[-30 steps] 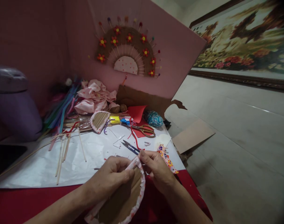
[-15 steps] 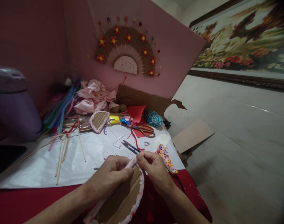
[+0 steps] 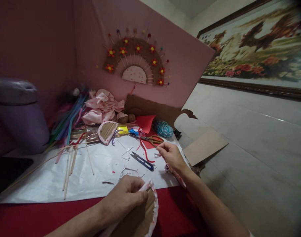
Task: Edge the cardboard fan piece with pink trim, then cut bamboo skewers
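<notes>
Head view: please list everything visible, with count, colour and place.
Fabric-edged cardboard half-disc: one, brown with pink rim, near table edge.
Smaller fabric-edged cardboard piece: one, brown, back of paper.
White paper sheet: one, on red tablecloth.
Blue-handled thread snips: one, mid-paper.
Brown-handled scissors: one, back right of paper.
Wooden skewers: several, tan, left.
Teal yarn ball: one, back.
Brown fan decoration: one, on pink board.
Left hand: gripping half-disc.
Right hand: pinched shut, over paper.

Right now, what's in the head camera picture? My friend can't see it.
The left hand grips a cardboard half-circle edged in pink cloth, while the right hand reaches across white paper beside blue snips and scissors. A flowered fan decoration hangs on the pink board behind.
</notes>
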Tool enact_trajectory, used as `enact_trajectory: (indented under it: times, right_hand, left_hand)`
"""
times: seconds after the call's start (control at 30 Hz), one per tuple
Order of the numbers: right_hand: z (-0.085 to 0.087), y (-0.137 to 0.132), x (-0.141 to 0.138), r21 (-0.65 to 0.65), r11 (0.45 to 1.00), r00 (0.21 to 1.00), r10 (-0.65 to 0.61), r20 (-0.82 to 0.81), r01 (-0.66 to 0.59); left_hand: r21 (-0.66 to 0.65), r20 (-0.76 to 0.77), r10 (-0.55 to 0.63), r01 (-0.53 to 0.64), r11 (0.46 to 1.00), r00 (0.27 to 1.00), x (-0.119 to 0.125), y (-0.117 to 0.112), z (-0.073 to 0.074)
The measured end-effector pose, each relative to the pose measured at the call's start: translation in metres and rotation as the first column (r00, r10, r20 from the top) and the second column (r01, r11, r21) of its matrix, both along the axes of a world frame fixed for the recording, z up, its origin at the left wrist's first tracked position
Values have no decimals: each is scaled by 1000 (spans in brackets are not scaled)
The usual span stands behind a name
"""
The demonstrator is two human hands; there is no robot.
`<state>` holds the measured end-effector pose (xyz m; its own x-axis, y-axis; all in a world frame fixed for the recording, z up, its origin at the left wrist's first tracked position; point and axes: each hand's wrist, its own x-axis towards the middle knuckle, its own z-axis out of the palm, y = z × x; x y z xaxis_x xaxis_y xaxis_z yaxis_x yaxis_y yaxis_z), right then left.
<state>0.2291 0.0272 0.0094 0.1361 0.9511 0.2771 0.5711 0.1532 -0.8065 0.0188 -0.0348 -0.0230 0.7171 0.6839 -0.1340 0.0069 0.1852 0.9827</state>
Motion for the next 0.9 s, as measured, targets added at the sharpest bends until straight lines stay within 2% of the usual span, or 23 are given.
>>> enact_trajectory:
  times: [0.1,0.23,0.37,0.5,0.63,0.8,0.9]
  right_hand:
    - [2,27,23,32,993,991,-115,73,112]
    - [12,54,62,53,960,939,-281,200,276]
    - [19,67,85,21,933,874,-344,343,359]
    - [15,76,89,-80,945,838,-241,489,319]
    - [-1,87,85,-171,962,792,-69,606,215]
    - [-21,95,77,-242,967,692,126,711,73]
    - [-27,96,72,-272,961,631,183,754,47]
  left_hand:
    - [-5,4,12,-12,1000,1000,1,1,-3]
    - [13,-18,57,-57,998,998,0,1,-3]
    - [2,-23,61,-61,998,998,1,0,1]
    - [1,-35,36,-36,999,999,2,0,5]
    - [-9,-41,44,-44,999,998,2,-1,9]
    - [-39,-46,40,-42,998,998,4,-3,15]
    - [-103,-36,50,-53,993,998,6,-4,16]
